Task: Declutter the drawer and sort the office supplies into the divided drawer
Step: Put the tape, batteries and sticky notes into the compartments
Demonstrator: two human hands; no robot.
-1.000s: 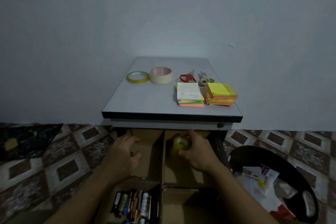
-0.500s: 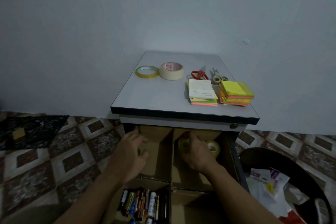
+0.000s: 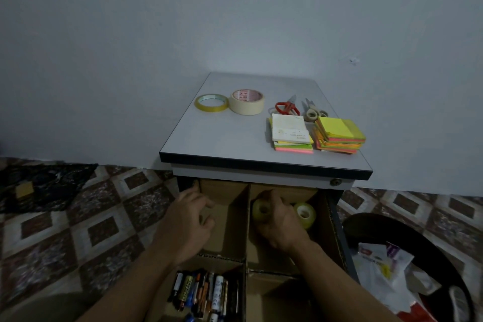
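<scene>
The open drawer [image 3: 333,227] is split by cardboard dividers [image 3: 247,217] into compartments. My right hand [image 3: 279,227] is in the far right compartment, shut on a clear tape roll [image 3: 261,210]. A second clear tape roll [image 3: 305,214] lies just right of it. My left hand [image 3: 190,219] rests in the far left compartment, fingers curled, holding nothing that I can see. The near left compartment holds several batteries and pens [image 3: 206,293]. On the desk top [image 3: 222,133] lie a thin yellow tape ring [image 3: 211,103], a masking tape roll [image 3: 247,101], red scissors [image 3: 287,107], grey scissors [image 3: 312,112] and two sticky note stacks [image 3: 291,136] [image 3: 339,136].
A black bin [image 3: 428,248] with paper and plastic waste stands on the floor at the right. A dark cloth [image 3: 44,185] lies on the patterned tile floor at the left. A plain wall rises behind the desk.
The view has shifted, so the desk sits further right. My right hand moved the clear tape roll deeper into the far right compartment, and a second roll now shows beside it.
</scene>
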